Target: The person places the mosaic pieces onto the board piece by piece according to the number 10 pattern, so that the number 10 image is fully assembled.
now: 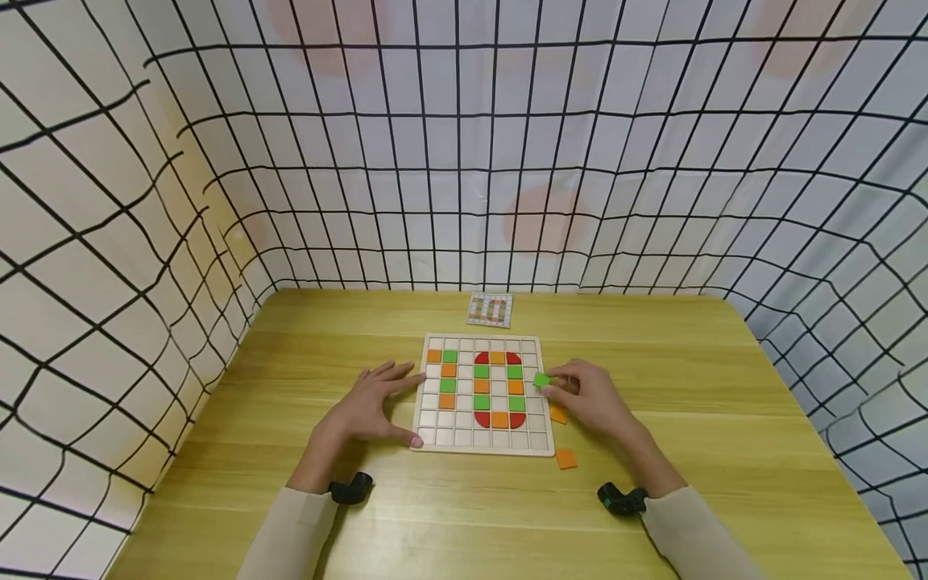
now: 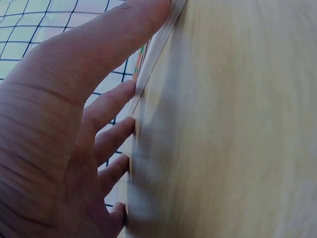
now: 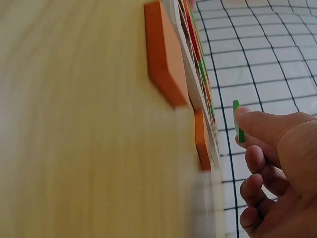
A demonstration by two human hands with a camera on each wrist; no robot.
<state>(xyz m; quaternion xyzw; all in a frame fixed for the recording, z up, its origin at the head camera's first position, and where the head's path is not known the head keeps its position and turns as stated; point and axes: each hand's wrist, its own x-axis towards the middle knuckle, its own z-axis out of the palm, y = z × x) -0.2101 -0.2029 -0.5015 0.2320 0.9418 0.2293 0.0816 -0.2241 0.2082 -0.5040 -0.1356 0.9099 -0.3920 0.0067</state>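
A square wooden grid board (image 1: 464, 439) lies on the table, with orange, green and red tiles set in some cells. They form a narrow column at left and a closed loop shape at right. My left hand (image 1: 366, 407) is spread at the board's left edge, thumb at the lower corner; in the left wrist view its fingertips touch the edge. My right hand (image 1: 590, 399) pinches a green square tile (image 1: 541, 379) between thumb and finger, held above the board's right edge. In the right wrist view the green tile (image 3: 238, 121) stands clear of the table.
Two loose orange tiles lie right of the board, one orange tile (image 1: 557, 414) beside its edge and another orange tile (image 1: 566, 459) near its lower corner. A small pattern card (image 1: 489, 310) lies behind the board. Black netting (image 1: 464, 169) surrounds the wooden table (image 1: 464, 524).
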